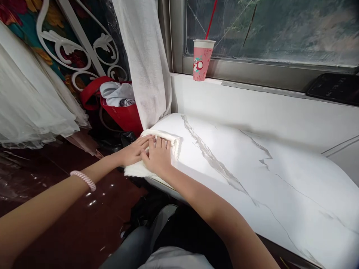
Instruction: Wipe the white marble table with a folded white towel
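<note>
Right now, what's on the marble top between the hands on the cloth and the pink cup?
In the head view, only bare marble top and the white ledge wall; white cloth, pink cup.

free: white grey-veined marble-look tabletop (252, 175) bare from 12 through 5 o'clock of the hands | block 11–12: sheer white curtain (146, 63) hanging onto the table corner | block 10: red fabric bag (123, 112) on the floor, beside the table edge | far 1: pink paper cup (202, 59) on the window sill, well apart | far 3: black flat device (335, 89) on the sill

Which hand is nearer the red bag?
Left. The left hand lies on the cloth just below the red bag; the right hand rests beside it, farther along the table.
</note>
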`<state>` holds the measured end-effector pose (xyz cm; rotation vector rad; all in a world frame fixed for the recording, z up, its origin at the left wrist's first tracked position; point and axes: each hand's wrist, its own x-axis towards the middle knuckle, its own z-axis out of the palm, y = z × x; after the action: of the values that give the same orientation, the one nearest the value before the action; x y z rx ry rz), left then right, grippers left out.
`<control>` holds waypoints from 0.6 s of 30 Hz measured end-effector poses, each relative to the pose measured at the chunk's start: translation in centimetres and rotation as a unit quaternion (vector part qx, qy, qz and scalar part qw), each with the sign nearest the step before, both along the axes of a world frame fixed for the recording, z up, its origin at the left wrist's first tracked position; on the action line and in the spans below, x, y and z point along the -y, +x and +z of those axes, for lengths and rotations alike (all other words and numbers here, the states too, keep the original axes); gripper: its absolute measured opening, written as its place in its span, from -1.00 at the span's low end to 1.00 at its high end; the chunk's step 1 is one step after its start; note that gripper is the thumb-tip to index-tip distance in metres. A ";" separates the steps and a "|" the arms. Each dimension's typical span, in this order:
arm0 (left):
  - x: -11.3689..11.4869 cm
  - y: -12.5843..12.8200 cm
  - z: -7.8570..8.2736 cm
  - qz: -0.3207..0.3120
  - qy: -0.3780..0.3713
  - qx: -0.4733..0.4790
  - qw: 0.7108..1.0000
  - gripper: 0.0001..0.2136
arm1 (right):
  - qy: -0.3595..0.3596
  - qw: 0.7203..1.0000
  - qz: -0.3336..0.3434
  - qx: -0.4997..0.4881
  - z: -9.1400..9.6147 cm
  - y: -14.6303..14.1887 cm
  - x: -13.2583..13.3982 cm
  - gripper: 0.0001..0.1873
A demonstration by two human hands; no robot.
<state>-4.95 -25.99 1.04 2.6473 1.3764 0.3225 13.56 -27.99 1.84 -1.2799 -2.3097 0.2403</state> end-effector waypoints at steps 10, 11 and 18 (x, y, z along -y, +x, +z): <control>-8.5 1.5 -0.1 -0.025 -0.033 0.022 0.999 -0.38 | -0.006 0.997 -0.071 -0.009 -0.4 0.1 -6.9 -0.42; -9.6 1.9 -0.2 -0.022 -0.030 0.027 0.999 -0.39 | -0.008 0.997 -0.076 -0.012 -0.4 0.3 -8.1 -0.44; -17.1 5.1 -0.5 -0.022 -0.016 0.035 0.999 -0.47 | -0.007 0.996 -0.085 -0.031 -0.7 2.8 -16.0 -0.53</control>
<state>0.19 -8.91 0.58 2.6097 1.2898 0.3819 16.36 -12.00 1.13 -1.4461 -2.1357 0.2342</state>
